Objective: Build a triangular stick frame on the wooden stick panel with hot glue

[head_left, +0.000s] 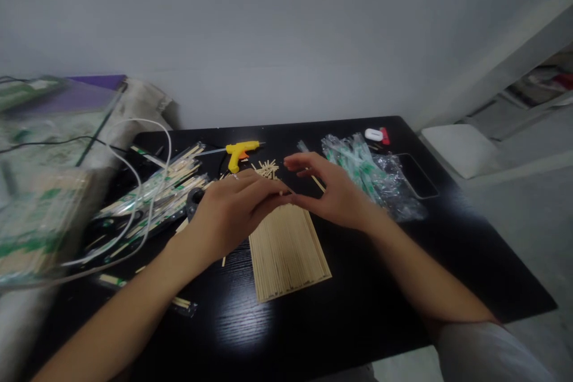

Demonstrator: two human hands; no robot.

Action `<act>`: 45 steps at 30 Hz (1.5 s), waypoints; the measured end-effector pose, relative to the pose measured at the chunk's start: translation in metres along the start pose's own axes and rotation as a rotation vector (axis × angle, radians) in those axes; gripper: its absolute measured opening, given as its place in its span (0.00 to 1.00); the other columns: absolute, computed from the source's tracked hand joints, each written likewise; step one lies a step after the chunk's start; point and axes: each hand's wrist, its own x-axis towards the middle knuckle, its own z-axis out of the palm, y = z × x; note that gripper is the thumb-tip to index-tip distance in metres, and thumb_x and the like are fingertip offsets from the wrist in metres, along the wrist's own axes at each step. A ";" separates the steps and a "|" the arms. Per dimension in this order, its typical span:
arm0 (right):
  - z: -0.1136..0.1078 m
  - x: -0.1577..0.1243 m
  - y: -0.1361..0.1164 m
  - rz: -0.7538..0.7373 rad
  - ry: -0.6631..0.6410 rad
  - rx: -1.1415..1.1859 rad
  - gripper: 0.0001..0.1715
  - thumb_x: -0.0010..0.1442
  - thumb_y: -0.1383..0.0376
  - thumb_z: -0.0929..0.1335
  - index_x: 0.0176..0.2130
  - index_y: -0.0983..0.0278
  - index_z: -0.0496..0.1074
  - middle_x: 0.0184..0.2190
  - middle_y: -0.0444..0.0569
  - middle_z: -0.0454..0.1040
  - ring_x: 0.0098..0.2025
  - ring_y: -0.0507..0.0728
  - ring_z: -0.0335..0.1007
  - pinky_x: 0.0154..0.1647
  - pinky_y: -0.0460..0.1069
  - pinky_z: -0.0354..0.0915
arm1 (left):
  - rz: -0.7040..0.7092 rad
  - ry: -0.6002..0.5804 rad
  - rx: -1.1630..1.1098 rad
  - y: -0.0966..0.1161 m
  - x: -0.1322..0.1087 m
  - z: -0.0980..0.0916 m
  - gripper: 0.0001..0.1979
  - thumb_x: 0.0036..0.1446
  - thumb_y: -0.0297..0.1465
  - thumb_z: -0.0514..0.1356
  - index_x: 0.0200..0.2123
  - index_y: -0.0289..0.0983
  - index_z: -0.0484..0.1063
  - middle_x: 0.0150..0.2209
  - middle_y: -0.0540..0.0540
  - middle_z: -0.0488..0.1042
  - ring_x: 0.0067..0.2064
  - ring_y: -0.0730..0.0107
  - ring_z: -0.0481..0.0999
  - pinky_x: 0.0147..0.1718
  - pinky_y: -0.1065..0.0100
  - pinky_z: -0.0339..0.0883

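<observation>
A flat panel of thin wooden sticks (290, 253) laid side by side rests on the black table. Above its far end, my left hand (237, 200) is closed, thumb and fingers pressed together. A tiny pale tip shows at those fingertips, too small to name. My right hand (329, 191) has its fingers spread from the thumb, and its thumb meets the left fingertips. Just beyond the hands is a small heap of short cut stick pieces (267, 167). A yellow glue gun (239, 154) lies behind my left hand.
Wrapped chopsticks (156, 194) are heaped at left under a looped white cable (169, 152). Crumpled plastic wrappers (356, 161) lie at right, beside a dark phone (416, 176) and a white case (376, 135). A blurred pack of chopsticks (38, 221) stands at far left.
</observation>
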 end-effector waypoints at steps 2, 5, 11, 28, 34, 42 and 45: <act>0.002 0.001 0.002 0.011 -0.043 0.036 0.31 0.60 0.62 0.77 0.60 0.59 0.69 0.57 0.53 0.76 0.59 0.61 0.75 0.59 0.57 0.72 | 0.007 -0.018 0.030 -0.002 -0.001 0.003 0.05 0.68 0.35 0.63 0.42 0.40 0.78 0.33 0.50 0.81 0.32 0.71 0.80 0.32 0.70 0.71; 0.004 0.001 0.002 0.038 -0.076 0.081 0.28 0.61 0.63 0.76 0.58 0.59 0.70 0.54 0.52 0.79 0.55 0.59 0.78 0.59 0.57 0.73 | -0.008 -0.030 0.053 -0.004 -0.002 0.004 0.05 0.69 0.34 0.63 0.43 0.41 0.78 0.34 0.49 0.82 0.32 0.70 0.81 0.31 0.69 0.70; 0.009 0.001 -0.001 0.083 -0.097 0.107 0.17 0.62 0.63 0.75 0.51 0.60 0.74 0.48 0.48 0.81 0.49 0.58 0.80 0.54 0.55 0.74 | -0.046 -0.052 0.025 -0.004 -0.004 0.003 0.05 0.69 0.32 0.62 0.44 0.42 0.78 0.37 0.48 0.83 0.36 0.69 0.82 0.35 0.67 0.74; 0.020 0.005 -0.001 0.079 -0.007 0.195 0.13 0.63 0.59 0.74 0.46 0.61 0.77 0.41 0.46 0.82 0.42 0.54 0.79 0.46 0.51 0.74 | -0.067 0.016 0.026 -0.004 0.002 0.005 0.04 0.67 0.32 0.64 0.40 0.41 0.79 0.37 0.47 0.81 0.37 0.70 0.80 0.39 0.68 0.75; 0.023 0.006 0.002 0.109 -0.009 0.324 0.12 0.63 0.59 0.74 0.44 0.61 0.77 0.39 0.45 0.82 0.40 0.53 0.78 0.45 0.50 0.74 | -0.068 0.051 -0.025 -0.003 0.005 0.006 0.05 0.66 0.29 0.65 0.45 0.41 0.78 0.38 0.47 0.79 0.37 0.70 0.79 0.37 0.67 0.75; 0.025 0.006 0.003 0.117 0.027 0.325 0.12 0.62 0.58 0.75 0.42 0.61 0.77 0.37 0.44 0.81 0.38 0.52 0.78 0.43 0.50 0.73 | -0.232 -0.018 -0.121 -0.010 0.007 0.001 0.07 0.63 0.36 0.68 0.43 0.43 0.79 0.36 0.49 0.81 0.35 0.67 0.78 0.34 0.65 0.72; 0.028 0.006 0.003 0.138 0.057 0.350 0.12 0.61 0.57 0.76 0.40 0.62 0.77 0.35 0.43 0.81 0.36 0.52 0.77 0.41 0.49 0.73 | -0.279 -0.042 -0.146 -0.012 0.006 0.002 0.05 0.64 0.36 0.67 0.41 0.42 0.80 0.34 0.50 0.81 0.32 0.69 0.77 0.31 0.67 0.69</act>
